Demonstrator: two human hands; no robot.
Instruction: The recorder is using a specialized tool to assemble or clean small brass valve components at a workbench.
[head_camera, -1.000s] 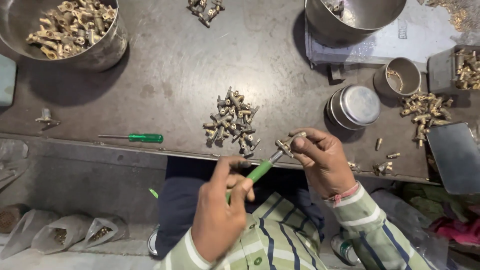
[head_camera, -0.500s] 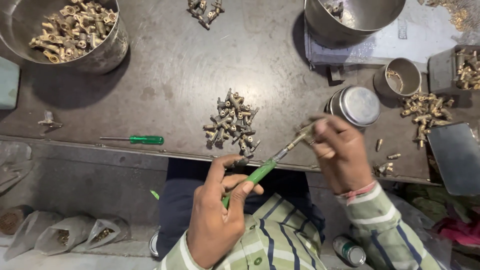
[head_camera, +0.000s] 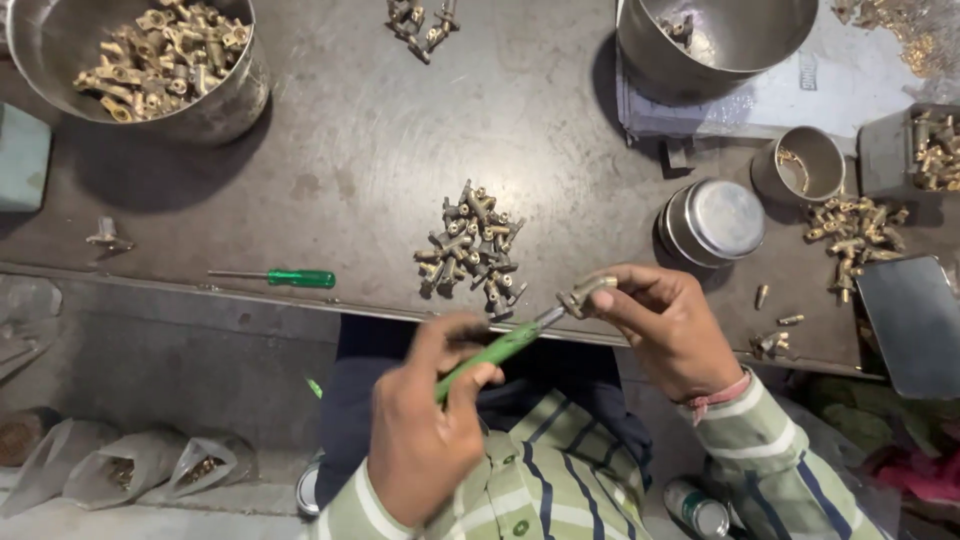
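Step in hand: the person drives a green-handled screwdriver (head_camera: 500, 348) into a small brass fitting (head_camera: 583, 296) held in the air over the near edge of the metal workbench (head_camera: 380, 150).
Left hand: the left hand (head_camera: 425, 430) is clenched round the green handle, thumb and forefinger pinching it near the shaft; the blade slants up and to the right.
Right hand: the right hand (head_camera: 670, 330) grasps the fitting between thumb and fingertips, the other fingers curled beneath.
Fitting and fingers: the fitting sticks out to the left of the right fingertips, its free end touching the screwdriver tip; only its rear is covered by the fingers.
Doing it well: judged from the pose, the blade should stay in line with the screw's axis, the fitting pinched firmly so it cannot spin, and the turning done with the left fingers alone.
Risk: a slip of the tip would likely run towards the right thumb.
Nearby: a heap of brass fittings (head_camera: 472, 250) lies just beyond the hands; a second green screwdriver (head_camera: 280, 277) rests well to the left.
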